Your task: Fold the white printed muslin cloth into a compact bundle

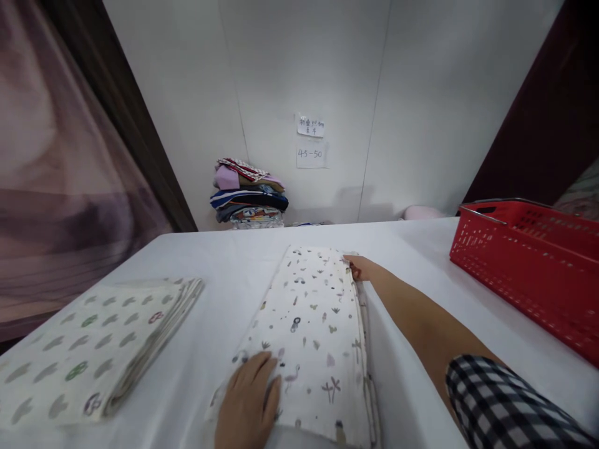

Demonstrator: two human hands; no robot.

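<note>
A white cloth (311,312) printed with small plants and flamingos lies folded into a long strip on the table, its layers showing along the right edge. My left hand (250,399) rests on its near left part, fingers stretched out and palm down. At the far right corner, my right hand (356,268) has its fingers curled on the cloth's edge, partly hidden under the wrist. To the left lies another folded cloth (88,349), cream with grey cloud-like shapes and a few green and purple ones.
A red plastic basket (524,262) with a metal handle stands on the white table (412,249) at the right. Behind the table's far edge rises a stack of folded clothes (250,196). Two paper notes (312,154) hang on the wall. A purplish curtain (60,174) hangs at the left.
</note>
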